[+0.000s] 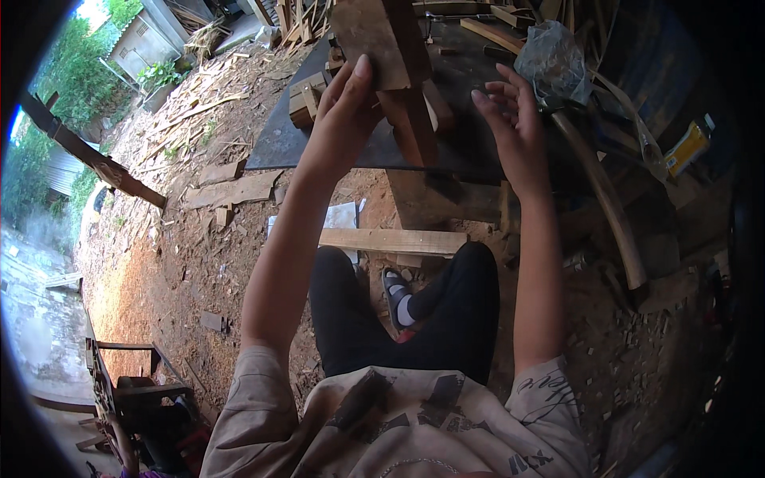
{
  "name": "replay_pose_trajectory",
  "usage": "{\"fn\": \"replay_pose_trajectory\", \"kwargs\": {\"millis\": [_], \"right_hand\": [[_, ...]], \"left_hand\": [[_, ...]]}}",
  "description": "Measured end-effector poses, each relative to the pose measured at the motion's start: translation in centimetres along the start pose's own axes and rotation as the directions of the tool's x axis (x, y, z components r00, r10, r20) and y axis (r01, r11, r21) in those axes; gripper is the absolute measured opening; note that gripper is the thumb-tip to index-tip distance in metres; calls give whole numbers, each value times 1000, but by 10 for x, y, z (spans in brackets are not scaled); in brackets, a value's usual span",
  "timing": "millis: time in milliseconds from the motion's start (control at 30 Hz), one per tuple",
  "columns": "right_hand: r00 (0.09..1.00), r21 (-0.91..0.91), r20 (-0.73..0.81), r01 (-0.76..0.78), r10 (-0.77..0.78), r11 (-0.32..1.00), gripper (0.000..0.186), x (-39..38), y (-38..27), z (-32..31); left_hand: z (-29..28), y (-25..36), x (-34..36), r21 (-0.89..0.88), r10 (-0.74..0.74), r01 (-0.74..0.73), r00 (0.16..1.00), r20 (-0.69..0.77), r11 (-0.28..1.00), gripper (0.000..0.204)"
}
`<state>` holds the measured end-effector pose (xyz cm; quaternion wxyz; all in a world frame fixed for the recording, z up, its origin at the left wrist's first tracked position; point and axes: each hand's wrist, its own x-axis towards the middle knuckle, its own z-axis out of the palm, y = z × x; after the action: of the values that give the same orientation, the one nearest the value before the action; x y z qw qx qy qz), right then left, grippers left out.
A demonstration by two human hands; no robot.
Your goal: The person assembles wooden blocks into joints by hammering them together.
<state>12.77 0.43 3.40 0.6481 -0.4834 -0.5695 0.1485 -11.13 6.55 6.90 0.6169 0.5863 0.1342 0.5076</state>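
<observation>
My left hand (344, 107) is raised in front of me and grips a brown wooden piece (390, 56), made of a thick block on top and a narrower bar running down from it. My thumb lies up along the block's side. My right hand (510, 111) is lifted beside the piece, fingers spread and slightly curled, holding nothing. A small gap separates it from the wood. Behind both hands lies a dark flat work board (275, 143) on the ground.
Small wood blocks (307, 97) sit on the dark board. A light plank (394, 240) lies across the dirt before my knees. A crumpled clear plastic bag (551, 57) and curved wooden pieces (610, 199) are at right. Scrap wood (239, 190) litters the ground at left.
</observation>
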Motion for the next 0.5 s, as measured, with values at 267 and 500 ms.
{"fn": "replay_pose_trajectory", "kwargs": {"millis": [267, 500], "right_hand": [[983, 51, 180, -30, 20, 998, 36, -3, -12, -1], [974, -48, 220, 66, -54, 997, 30, -4, -21, 2]], "left_hand": [[3, 1, -6, -208, -101, 113, 993, 68, 972, 74], [10, -3, -11, -137, -41, 38, 999, -23, 990, 66]]}}
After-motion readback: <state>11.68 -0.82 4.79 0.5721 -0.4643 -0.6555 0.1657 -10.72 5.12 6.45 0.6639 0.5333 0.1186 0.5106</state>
